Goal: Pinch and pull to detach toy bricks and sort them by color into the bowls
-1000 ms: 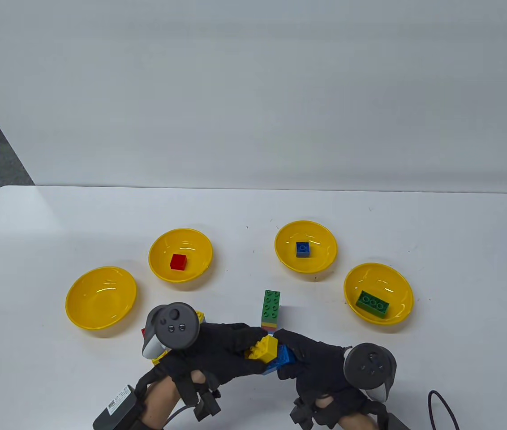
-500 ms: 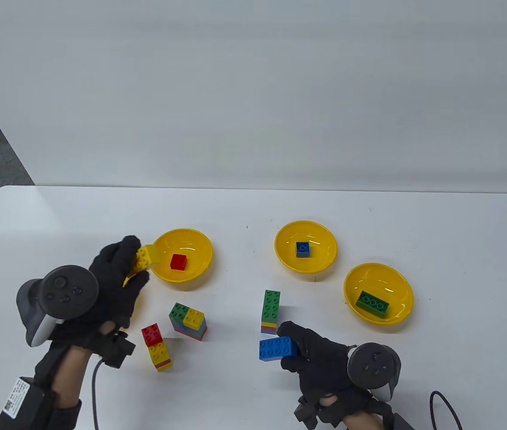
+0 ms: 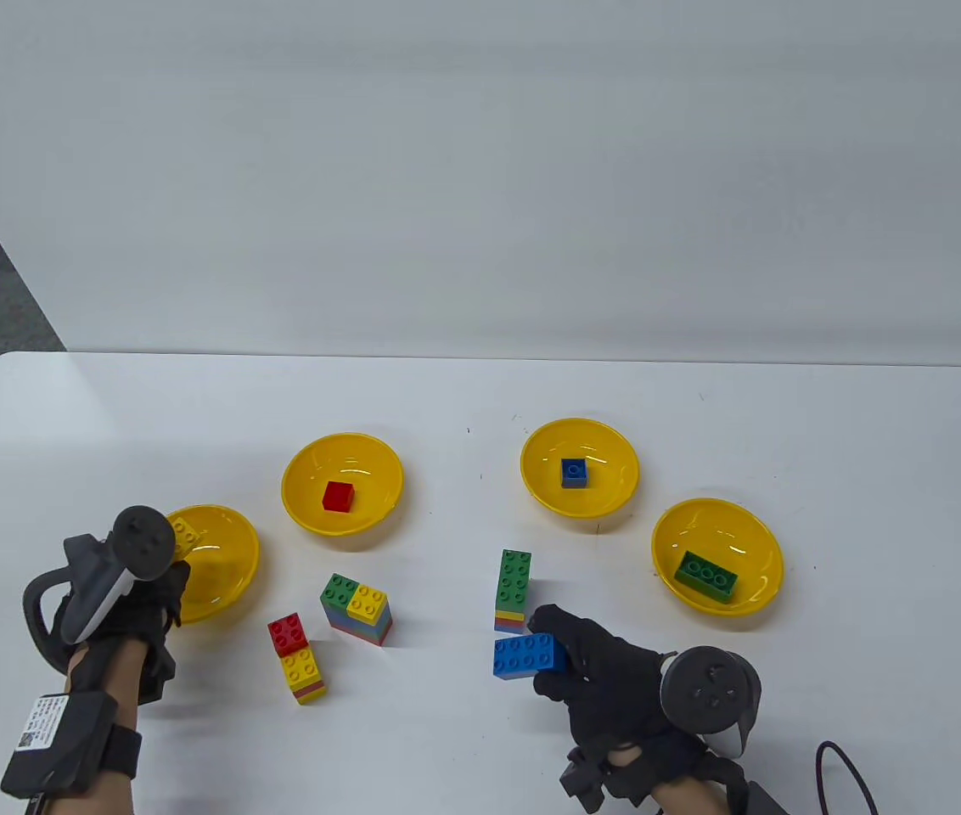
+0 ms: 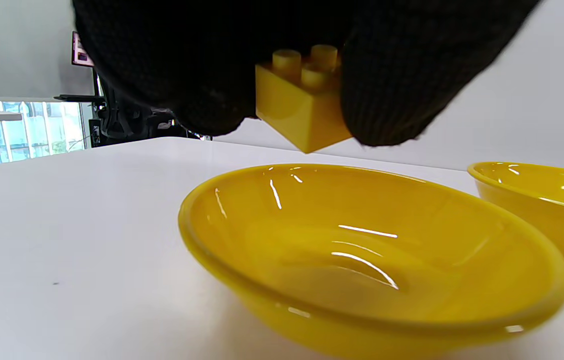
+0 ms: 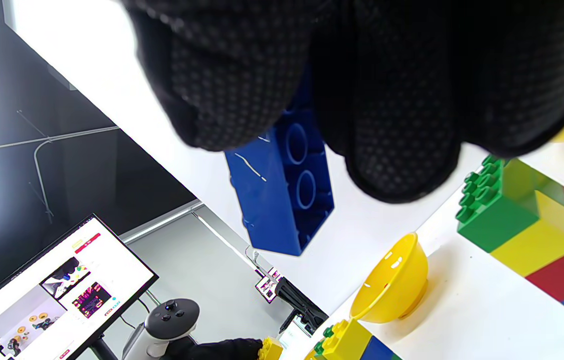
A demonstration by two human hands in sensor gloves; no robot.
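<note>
Yellow brick (image 4: 302, 107) now over leftmost bowl (image 4: 242, 200).

four bowls (image 3: 342, 485) in an arc behind | three brick stacks (image 3: 356, 609) in front

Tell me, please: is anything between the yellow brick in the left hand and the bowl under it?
Nothing visible. The left hand pinches the yellow brick above the leftmost bowl. Only open air separates them, and no brick shows inside that bowl.
</note>
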